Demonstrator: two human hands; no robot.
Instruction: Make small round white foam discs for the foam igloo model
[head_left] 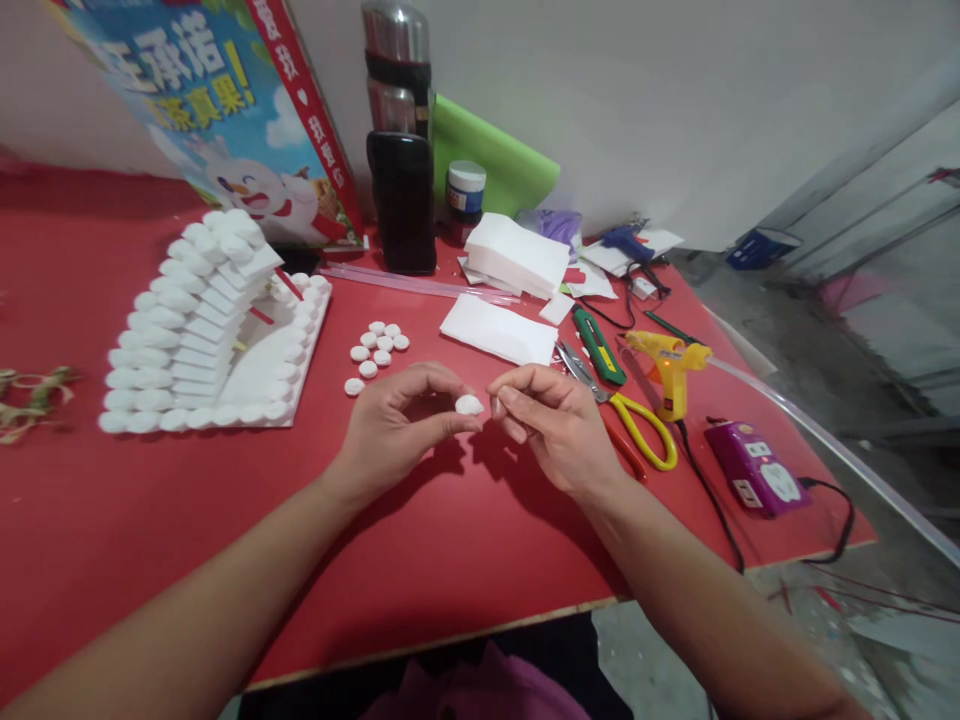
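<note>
Head cam view: red tabletop [450, 560], smooth, slightly shiny, w/ a pale raw near edge. Far edge meets a plain grey-white wall [637, 110]; past the right edge, a grey floor [690, 660] w/ scraps on it & a blue tub [763, 249] by the wall.

L hand [409, 420], ctr of tabletop toward near edge, pinches a puffy white disc [469, 405] btwn thumb & fingers. R hand [555, 425] is just beside, apart from it, thumb & index tips pressed together; can't tell if anything's btwn them.

Loose white discs [367, 369], rounded & matte, lie L of the hands. Toward the left edge, a white stepped model [202, 345]: flat slabs, bumpy disc rows. Far side: glossy printed box [225, 120], steel flask [397, 40] w/ black phone [403, 205] upright in front, wht-lidded jar [466, 190], green sheet [487, 150], thin clear strips [427, 286], stacked white sheets [517, 255].

Toward right edge: green cutter [598, 345], yellow/red-handled scissors [646, 432], yellow glue gun [671, 365] w/ long clear rod [825, 450] running past the edge, purple power box [757, 467] near the corner.
</note>
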